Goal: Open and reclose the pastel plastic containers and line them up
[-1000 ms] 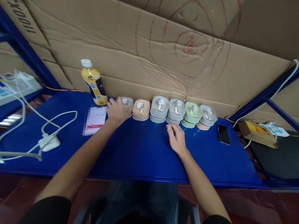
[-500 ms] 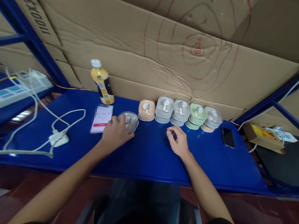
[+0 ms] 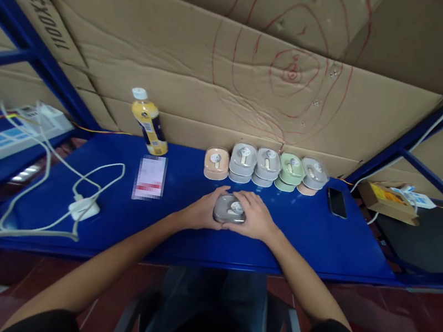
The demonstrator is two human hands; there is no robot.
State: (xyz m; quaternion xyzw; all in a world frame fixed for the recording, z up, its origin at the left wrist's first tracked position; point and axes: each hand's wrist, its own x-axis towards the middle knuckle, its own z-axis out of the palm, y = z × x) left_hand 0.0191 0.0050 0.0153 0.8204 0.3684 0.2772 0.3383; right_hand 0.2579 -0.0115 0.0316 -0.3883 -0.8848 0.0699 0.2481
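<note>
A grey square container with a clear lid and a round label (image 3: 230, 209) is in front of me, over the middle of the blue table (image 3: 209, 245). My left hand (image 3: 203, 208) grips its left side. My right hand (image 3: 254, 216) is wrapped round its right side, with fingers over the top edge. Behind it stands a row of similar containers: a single peach one (image 3: 216, 164), two grey stacks (image 3: 243, 162) (image 3: 267, 167), a green stack (image 3: 291, 172) and a grey one on a peach one (image 3: 314, 176).
On the left stand a yellow drink bottle (image 3: 150, 124), a blurred-out sheet or screen (image 3: 150, 178) and a white charger with cable (image 3: 85, 208). A power strip (image 3: 14, 136) lies further left. To the right are a black phone (image 3: 337, 202) and an open cardboard box (image 3: 390, 203).
My left hand has brought the grey container from beside the sheet or screen rightward and nearer to me. My right hand has moved in and taken hold of its right side.
</note>
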